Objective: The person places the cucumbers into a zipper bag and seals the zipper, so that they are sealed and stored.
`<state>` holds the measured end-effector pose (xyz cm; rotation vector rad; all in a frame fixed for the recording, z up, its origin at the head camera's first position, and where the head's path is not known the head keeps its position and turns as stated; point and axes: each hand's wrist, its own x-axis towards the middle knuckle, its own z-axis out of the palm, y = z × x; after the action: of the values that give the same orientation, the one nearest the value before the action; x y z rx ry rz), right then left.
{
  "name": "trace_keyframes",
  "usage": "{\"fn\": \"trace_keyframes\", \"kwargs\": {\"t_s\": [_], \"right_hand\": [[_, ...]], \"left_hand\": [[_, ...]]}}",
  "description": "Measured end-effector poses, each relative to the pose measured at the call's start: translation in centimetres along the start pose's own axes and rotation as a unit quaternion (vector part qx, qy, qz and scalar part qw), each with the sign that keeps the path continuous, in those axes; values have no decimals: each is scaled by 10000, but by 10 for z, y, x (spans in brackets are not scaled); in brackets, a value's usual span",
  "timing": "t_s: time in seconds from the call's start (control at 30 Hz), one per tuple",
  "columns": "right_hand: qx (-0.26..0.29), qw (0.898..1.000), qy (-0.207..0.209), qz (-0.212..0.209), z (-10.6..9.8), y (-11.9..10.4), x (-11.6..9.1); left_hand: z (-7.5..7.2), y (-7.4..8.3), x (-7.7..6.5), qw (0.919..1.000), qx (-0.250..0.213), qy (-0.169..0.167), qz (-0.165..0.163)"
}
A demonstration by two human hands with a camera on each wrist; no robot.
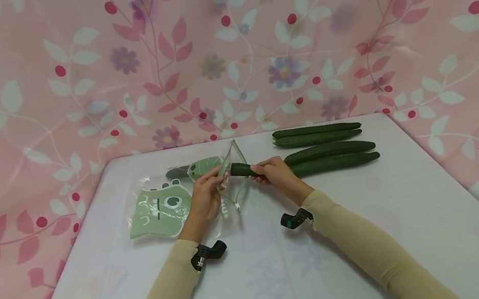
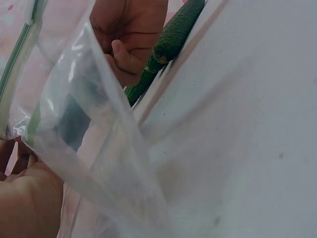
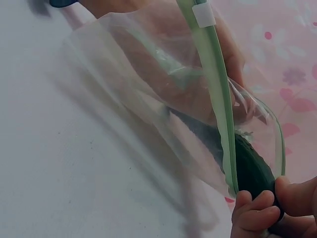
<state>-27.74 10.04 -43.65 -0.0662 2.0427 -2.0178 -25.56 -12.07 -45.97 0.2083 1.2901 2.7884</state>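
Note:
My left hand [image 1: 202, 199] pinches the rim of a clear zip bag [image 3: 230, 144] with a green zip strip, its mouth spread toward the right. Between the fingertips of my right hand [image 1: 277, 172] is the near end of a dark green cucumber [image 1: 241, 170]. Most of that cucumber's length lies inside the bag, behind a green printed creature, and its far tip shows at the left. In the right wrist view, the fingers [image 3: 260, 210] curl round the cucumber right at the bag's mouth. A white slider [image 3: 204, 16] sits on the zip strip.
Left of my left hand lies clear plastic with a green one-eyed creature print [image 1: 162, 210]. Behind my right hand, several more cucumbers [image 1: 332, 149] lie in two pairs on the white-covered table [image 1: 267, 274]. A pink floral cloth [image 1: 223, 43] hangs behind the table.

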Motion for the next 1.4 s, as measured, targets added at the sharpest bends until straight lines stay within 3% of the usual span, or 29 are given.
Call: {"fn": "trace_keyframes", "kwargs": {"t_s": [0.5, 0.7, 1.0, 1.23, 1.4], "right_hand": [[-42, 9974, 507, -506, 8, -12, -1], [-11, 9968, 422, -678, 9, -10, 2], [-107, 9986, 467, -208, 9, 0, 10], [-1141, 9930, 225, -218, 4, 13, 10], [-2363, 9679, 284, -813, 0, 20, 10]], "left_hand": [[4, 0, 1, 10000, 17, -10, -43], [4, 1, 0, 9998, 145, -135, -90], [4, 2, 0, 9997, 181, -144, -53], [3, 2, 0, 9994, 249, -236, -48], [3, 1, 0, 9996, 225, -179, -66]]}}
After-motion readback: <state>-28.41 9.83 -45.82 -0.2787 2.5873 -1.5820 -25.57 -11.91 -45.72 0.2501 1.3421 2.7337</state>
